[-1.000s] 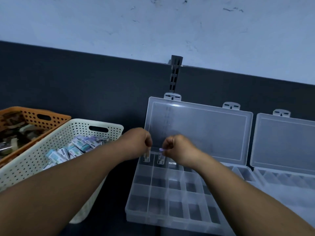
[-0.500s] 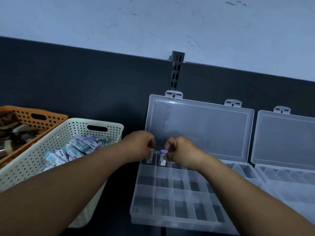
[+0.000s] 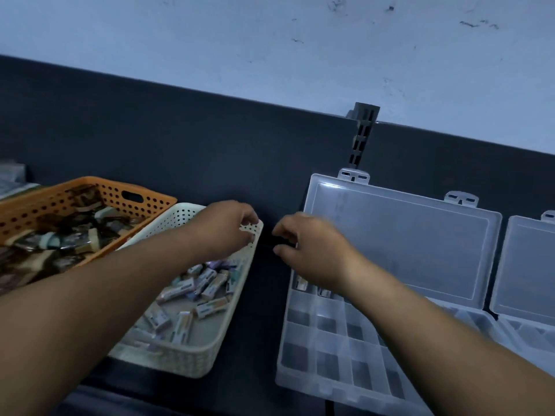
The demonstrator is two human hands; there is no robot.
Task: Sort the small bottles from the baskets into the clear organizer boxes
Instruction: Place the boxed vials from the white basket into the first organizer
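My left hand (image 3: 223, 228) hovers over the white basket (image 3: 180, 358) of small bottles (image 3: 207, 280), my right hand (image 3: 313, 253) beside the clear organizer (image 3: 330, 355); both loosely curled, empty. Dark table (image 3: 264, 310), dark backboard (image 3: 180, 139), pale scuffed wall (image 3: 270, 40).

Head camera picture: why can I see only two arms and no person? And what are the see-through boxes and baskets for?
No machine here: a person wears a camera on the head, so you look down along both arms. The left hand hovers over a white basket of small bottles. The right hand is beside a clear organizer box with its lid up. Both hands look empty, fingers loosely curled. Two bottles already sit in the box's far row. An orange basket of darker things is at the far left, and a second clear box at the right. The bottles get sorted into the boxes.
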